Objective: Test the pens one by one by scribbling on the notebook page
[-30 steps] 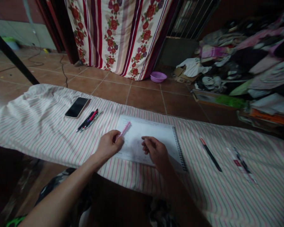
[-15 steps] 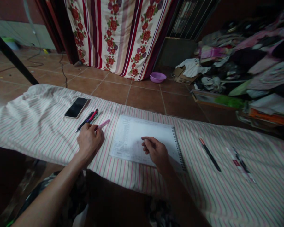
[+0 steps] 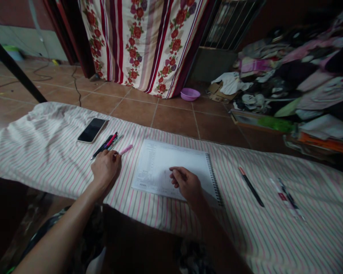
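Observation:
My left hand [image 3: 106, 167] rests on the striped cloth with its fingers curled. Its thumb and fingertips close on the near end of a pink pen [image 3: 127, 149], whose other end points away to the right. Just beyond those fingers lies a small bunch of pens [image 3: 110, 142], one of them dark and one bright pink. Over the lower middle of a spiral notebook [image 3: 185, 156] is my right hand [image 3: 188, 184], its fingers bent in and nothing visible in them. The notebook lies flat, its wire binding on the right and small print on the left.
A phone [image 3: 92, 130] lies left of the pens. On the right of the striped cloth [image 3: 274, 243] are a black pen with an orange end [image 3: 250, 187] and a couple of other pens [image 3: 288, 199]. Beyond are a purple basin [image 3: 190, 94] and a clothes pile [image 3: 297, 72].
My left hand has shifted slightly left, while the pink pen stays in nearly the same place. My right hand has barely moved over the notebook.

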`<state>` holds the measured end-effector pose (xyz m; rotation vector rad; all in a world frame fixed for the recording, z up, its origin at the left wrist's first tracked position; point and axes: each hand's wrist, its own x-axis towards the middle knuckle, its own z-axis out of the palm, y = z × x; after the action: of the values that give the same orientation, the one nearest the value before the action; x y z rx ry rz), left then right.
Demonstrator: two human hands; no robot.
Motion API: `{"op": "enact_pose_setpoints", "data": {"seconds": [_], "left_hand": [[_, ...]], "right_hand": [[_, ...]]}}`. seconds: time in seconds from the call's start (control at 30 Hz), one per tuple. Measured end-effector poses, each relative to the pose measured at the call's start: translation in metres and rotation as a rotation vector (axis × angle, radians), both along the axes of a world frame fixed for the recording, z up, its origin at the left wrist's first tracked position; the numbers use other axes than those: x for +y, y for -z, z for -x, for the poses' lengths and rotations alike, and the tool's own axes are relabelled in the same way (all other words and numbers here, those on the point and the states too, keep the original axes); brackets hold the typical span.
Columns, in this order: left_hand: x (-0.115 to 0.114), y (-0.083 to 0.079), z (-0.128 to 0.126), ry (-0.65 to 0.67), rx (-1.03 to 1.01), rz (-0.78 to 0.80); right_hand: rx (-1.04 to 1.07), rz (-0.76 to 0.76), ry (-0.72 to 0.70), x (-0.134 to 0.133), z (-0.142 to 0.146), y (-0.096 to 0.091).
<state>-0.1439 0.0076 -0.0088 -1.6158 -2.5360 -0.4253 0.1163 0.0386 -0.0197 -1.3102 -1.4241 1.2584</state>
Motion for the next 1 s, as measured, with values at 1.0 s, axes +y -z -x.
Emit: {"op": "enact_pose_setpoints", "data": {"seconds": [1.0], "left_hand": [[0.0018, 0.0025, 0.0055, 0.051, -0.045, -0.023]], "right_hand": [[-0.010, 0.000, -0.010, -0.0008, -0.0028, 0.0015]]}}
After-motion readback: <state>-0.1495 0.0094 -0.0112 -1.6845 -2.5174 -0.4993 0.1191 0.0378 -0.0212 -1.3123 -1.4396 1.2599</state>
